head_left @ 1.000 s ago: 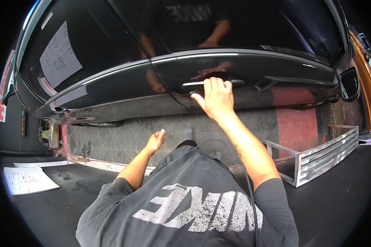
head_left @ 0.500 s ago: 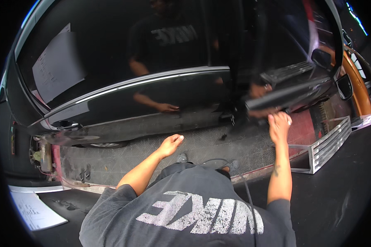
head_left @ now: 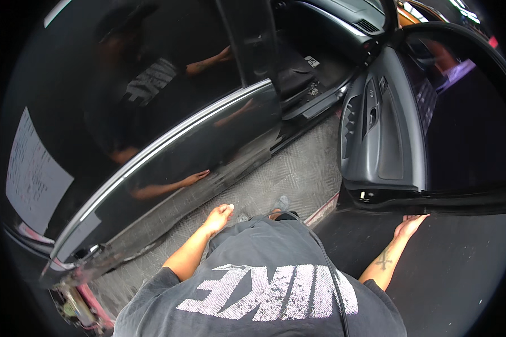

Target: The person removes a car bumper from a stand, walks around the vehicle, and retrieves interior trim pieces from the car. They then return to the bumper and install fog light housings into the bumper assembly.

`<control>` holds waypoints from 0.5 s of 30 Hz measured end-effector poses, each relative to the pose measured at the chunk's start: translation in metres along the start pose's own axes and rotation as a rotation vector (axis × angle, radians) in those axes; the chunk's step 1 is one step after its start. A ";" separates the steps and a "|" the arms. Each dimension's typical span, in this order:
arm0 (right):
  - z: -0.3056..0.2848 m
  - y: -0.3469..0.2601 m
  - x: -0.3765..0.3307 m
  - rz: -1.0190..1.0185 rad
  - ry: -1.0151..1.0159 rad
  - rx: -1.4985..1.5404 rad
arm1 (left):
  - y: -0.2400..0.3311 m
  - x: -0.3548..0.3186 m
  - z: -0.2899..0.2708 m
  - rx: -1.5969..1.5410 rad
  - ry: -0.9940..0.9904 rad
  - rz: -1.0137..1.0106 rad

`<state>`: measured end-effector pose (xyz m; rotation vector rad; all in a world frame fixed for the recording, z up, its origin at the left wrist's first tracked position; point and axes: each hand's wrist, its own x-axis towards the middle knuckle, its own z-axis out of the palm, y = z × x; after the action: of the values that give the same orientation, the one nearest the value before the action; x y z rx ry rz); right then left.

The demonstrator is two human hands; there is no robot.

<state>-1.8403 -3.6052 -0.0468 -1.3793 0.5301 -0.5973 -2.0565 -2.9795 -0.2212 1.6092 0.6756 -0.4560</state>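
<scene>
I stand beside a black car. Its front door [head_left: 388, 129] is swung wide open to my right and shows its grey inner panel. My right hand [head_left: 409, 226] reaches out low, fingers extended, touching the door's bottom edge. My left hand [head_left: 219, 215] hangs loosely curled and holds nothing. It is close to the glossy closed rear door [head_left: 208, 163], which reflects my arm. The car's sill and dark interior [head_left: 309, 90] show through the opening.
A grey patterned floor strip [head_left: 289, 180] runs along the car, with dark floor [head_left: 461, 269] to the right. A white paper sheet [head_left: 34, 174] is stuck on the car's side at left. A black cable [head_left: 331, 275] runs down my shirt. My shoe [head_left: 281, 203] shows below.
The front door has swung from barely ajar to wide open. My right hand moved from the door's handle area down to its lower edge. My view has turned to the right.
</scene>
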 end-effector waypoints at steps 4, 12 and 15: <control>-0.016 -0.001 0.037 0.062 0.352 -0.067 | 0.037 0.009 -0.009 0.119 -0.132 0.025; -0.033 0.006 0.053 0.072 0.418 -0.084 | 0.097 0.030 0.004 0.072 -0.181 0.075; -0.022 0.024 0.034 0.065 0.421 -0.001 | 0.123 0.038 0.017 0.059 -0.215 0.099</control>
<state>-1.8280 -3.6423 -0.0732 -1.2346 0.9089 -0.8400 -1.9460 -2.9968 -0.1554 1.6134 0.4219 -0.5707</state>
